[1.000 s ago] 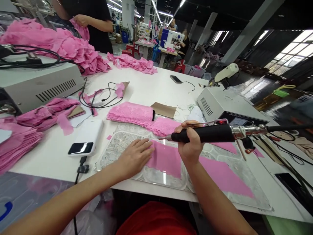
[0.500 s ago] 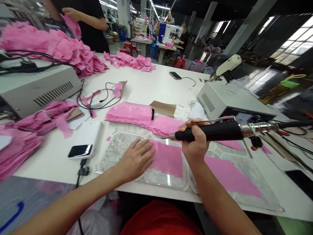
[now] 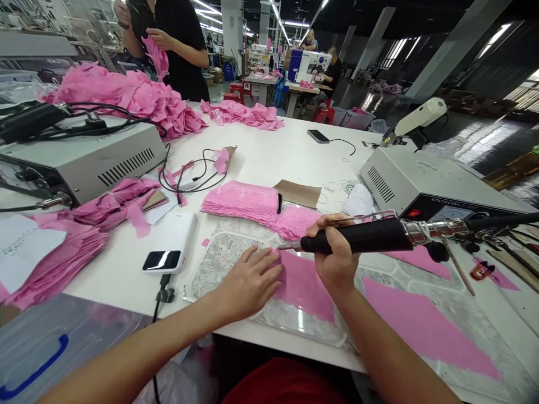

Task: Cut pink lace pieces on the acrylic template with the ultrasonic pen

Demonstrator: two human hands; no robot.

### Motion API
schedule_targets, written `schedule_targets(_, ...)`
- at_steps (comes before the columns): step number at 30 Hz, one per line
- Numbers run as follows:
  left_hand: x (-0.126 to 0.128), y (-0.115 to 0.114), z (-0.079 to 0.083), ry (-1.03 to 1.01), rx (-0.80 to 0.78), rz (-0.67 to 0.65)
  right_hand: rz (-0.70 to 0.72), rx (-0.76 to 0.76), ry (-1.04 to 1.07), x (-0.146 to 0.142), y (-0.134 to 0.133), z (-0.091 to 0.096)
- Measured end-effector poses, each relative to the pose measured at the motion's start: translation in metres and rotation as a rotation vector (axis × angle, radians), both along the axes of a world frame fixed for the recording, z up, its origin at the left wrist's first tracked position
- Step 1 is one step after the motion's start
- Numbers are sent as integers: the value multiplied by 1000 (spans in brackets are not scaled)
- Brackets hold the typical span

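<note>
My left hand (image 3: 251,283) lies flat with fingers stretched out, its fingertips on the left edge of a pink fabric piece (image 3: 304,286). That piece rests on a clear, grey-patterned board (image 3: 223,261). My right hand (image 3: 337,252) is wrapped round a corded hand tool (image 3: 362,234) with a thick black handle. A thin metal strip runs along the top of the handle. The tool's narrow metal tip is at the fabric's upper left corner, close to my left fingertips; whether it touches cannot be made out. Another pink fabric piece (image 3: 425,320) lies to the right, partly behind my right forearm.
Stacked pink lace-like pieces (image 3: 242,199) stand behind the board. Grey control boxes (image 3: 438,174) flank the work area, with cables about. A white power bank (image 3: 170,241) sits at left. Beyond a pink fabric heap (image 3: 122,95), a person in black (image 3: 179,50) holds pink fabric.
The tool's tip has moved left along the fabric's upper edge to its corner, near my left fingers. My left hand stays on the fabric. The whole view has shifted towards the left.
</note>
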State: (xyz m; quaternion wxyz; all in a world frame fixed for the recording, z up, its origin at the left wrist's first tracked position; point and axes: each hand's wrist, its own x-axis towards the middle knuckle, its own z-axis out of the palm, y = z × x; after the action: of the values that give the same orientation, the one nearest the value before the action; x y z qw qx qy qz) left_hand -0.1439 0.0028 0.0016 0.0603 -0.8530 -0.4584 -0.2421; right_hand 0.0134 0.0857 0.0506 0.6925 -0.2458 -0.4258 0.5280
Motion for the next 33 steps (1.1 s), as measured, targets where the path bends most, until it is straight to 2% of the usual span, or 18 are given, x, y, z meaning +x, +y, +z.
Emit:
schedule_targets(16,0,1,-1,-7,-3,-1,-30,95,-63,-1,3,-5)
schedule_targets(20,-1,1,2,2,-5,1,-27,71,-35,0,0,2)
schedule_targets(23,-2,0,7,25,1,-16,-64,30,13,13,-3,19)
schedule_targets(27,9,0,14,40,22,-86,-158,38,1,48,-8,39)
schedule_targets(30,29,2,15,25,2,-159,-216,51,-44,74,-8,39)
schedule_targets(33,52,7,14,11,-24,-218,-267,17,-50,90,-7,28)
